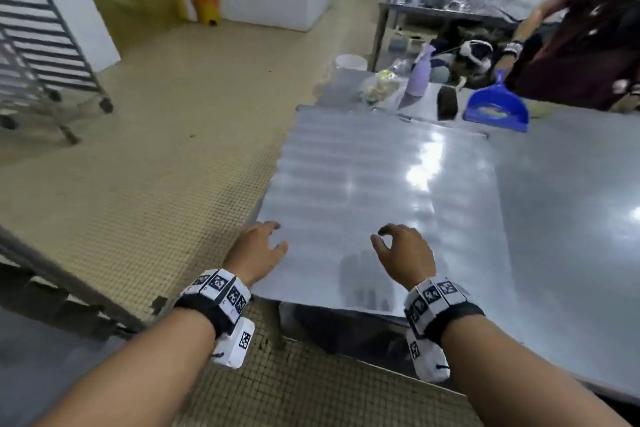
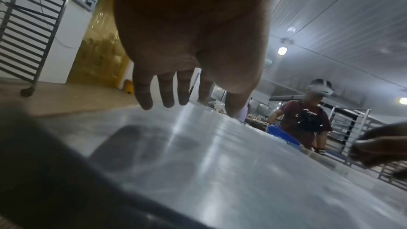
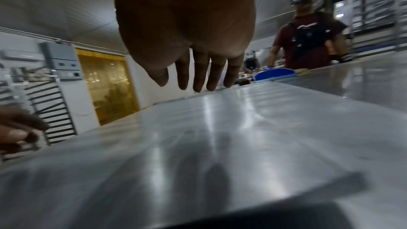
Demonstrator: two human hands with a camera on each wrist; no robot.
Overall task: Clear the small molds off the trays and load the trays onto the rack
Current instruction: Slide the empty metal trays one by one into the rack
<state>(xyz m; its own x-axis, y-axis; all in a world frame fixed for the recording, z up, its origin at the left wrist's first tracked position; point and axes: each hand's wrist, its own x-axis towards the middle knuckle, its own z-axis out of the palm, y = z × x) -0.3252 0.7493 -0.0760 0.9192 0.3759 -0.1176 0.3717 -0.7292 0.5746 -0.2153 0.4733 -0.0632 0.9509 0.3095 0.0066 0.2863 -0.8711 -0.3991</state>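
Observation:
A bare corrugated metal tray lies on the steel table, overhanging its near left corner. No small molds show on it. My left hand hovers over the tray's near left edge with relaxed fingers, holding nothing. My right hand hangs above the tray's near middle, its fingers loosely bent and empty. The wheeled tray rack stands across the floor at the far left; it also shows in the left wrist view, rack.
At the table's far end sit a blue dustpan, a dark brush, a lilac spray bottle and a plastic bag. A person in a maroon shirt works behind them. Tiled floor lies between table and rack.

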